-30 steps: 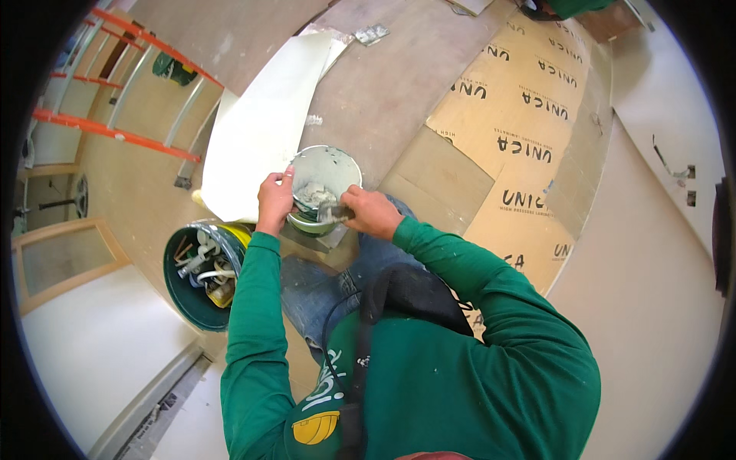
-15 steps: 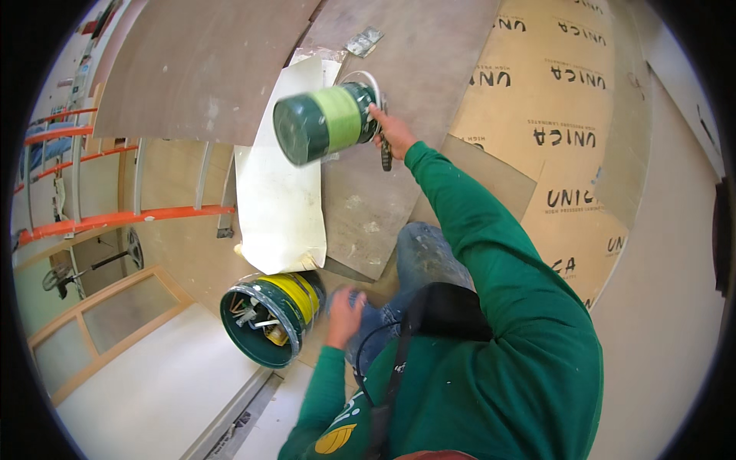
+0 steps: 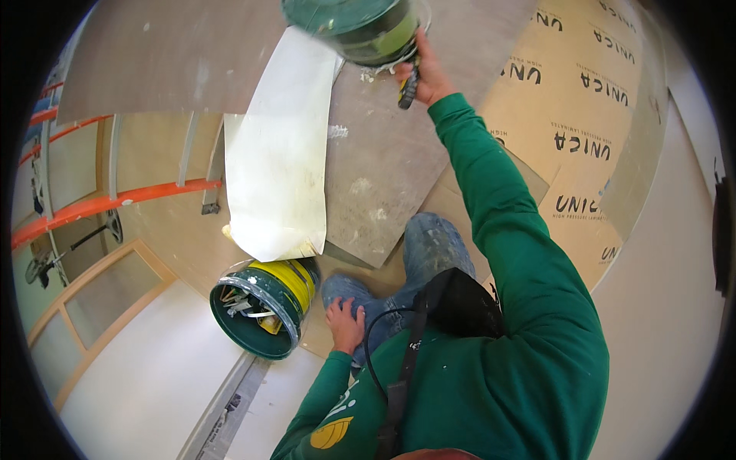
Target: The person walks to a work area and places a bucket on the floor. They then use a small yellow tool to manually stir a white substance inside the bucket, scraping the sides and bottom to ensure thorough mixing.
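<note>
My right hand (image 3: 426, 70) is stretched out at the far end of my reach, its fingers closed at the rim of a green bucket (image 3: 387, 42) with a lighter green band. The bucket is tipped over, its closed bottom turned up and its mouth hidden; the upper frame edge cuts it off. A black-and-yellow handle (image 3: 409, 84), like a utility knife's, sticks out from the same hand. My left hand (image 3: 346, 326) rests on my left knee, fingers spread and holding nothing. Beside it, a second green bucket (image 3: 287, 287) with a yellow band leans over, with assorted tools inside.
A white sheet (image 3: 276, 169) lies left of a grey-brown floor board (image 3: 383, 176) spotted with white. Printed brown paper (image 3: 575, 115) covers the floor at right. An orange ladder (image 3: 115, 203) lies at left above a wood-framed panel (image 3: 115, 287). White residue (image 3: 376, 74) shows beneath the held bucket.
My right hand has carried the bucket farther away, turning its bottom upward. My left hand has settled onto the knee. The view has shifted slightly.
</note>
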`<control>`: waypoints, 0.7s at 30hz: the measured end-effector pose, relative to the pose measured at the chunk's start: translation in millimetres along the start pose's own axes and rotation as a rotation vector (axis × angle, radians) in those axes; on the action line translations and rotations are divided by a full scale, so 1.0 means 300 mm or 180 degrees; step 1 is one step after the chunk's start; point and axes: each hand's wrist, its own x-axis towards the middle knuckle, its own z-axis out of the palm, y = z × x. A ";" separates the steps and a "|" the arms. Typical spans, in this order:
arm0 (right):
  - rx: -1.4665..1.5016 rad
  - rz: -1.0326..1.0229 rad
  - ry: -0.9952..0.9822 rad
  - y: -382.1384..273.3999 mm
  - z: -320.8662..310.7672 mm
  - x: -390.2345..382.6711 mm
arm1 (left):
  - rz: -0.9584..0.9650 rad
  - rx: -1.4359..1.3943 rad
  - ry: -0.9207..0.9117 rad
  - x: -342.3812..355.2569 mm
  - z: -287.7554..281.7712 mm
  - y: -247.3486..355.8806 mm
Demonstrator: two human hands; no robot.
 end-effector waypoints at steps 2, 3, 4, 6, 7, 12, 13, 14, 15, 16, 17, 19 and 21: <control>0.0224 -0.0018 -0.0422 -0.066 0.042 -0.008 | -0.0041 -0.0004 0.0008 0.011 -0.009 0.003; 0.0310 -0.0021 -0.0638 -0.105 0.039 0.001 | -0.0035 0.0001 0.0025 0.020 -0.010 0.003; 0.0410 0.0001 -0.0872 -0.125 0.055 0.009 | -0.0057 0.0008 0.0056 0.022 -0.005 -0.002; 0.0609 0.0040 -0.1028 -0.131 0.058 -0.010 | -0.0142 -0.0126 0.0047 0.021 0.002 -0.016; 0.0603 -0.0012 -0.1007 -0.130 0.054 -0.016 | -0.0182 -0.0189 0.0044 0.018 0.007 -0.021; 0.0105 -0.0823 0.0210 -0.086 -0.201 0.040 | -0.0210 -0.0272 0.0014 0.022 -0.005 -0.026; 0.0236 -0.0816 0.0574 -0.085 -0.296 0.059 | -0.0186 -0.0276 -0.0017 0.033 -0.009 -0.027; 0.0368 -0.0819 0.0943 -0.087 -0.392 0.075 | -0.0109 -0.0283 -0.0017 0.046 -0.011 -0.029; 0.0516 -0.0740 0.1312 -0.064 -0.397 0.082 | -0.0111 -0.0290 -0.0019 0.034 -0.011 -0.027; 0.0497 -0.0732 0.1113 -0.070 -0.396 0.095 | -0.0102 -0.0298 -0.0024 0.032 -0.011 -0.026; 0.0476 -0.0735 0.0916 -0.095 -0.392 0.112 | -0.0105 -0.0325 0.0007 0.048 -0.010 -0.027; 0.0960 -0.0166 0.0371 -0.108 -0.300 0.091 | -0.0244 -0.0387 0.0019 0.029 -0.012 -0.013; 0.0861 -0.0472 -0.0014 -0.138 -0.227 0.047 | -0.0244 -0.0337 0.0038 0.021 -0.009 -0.017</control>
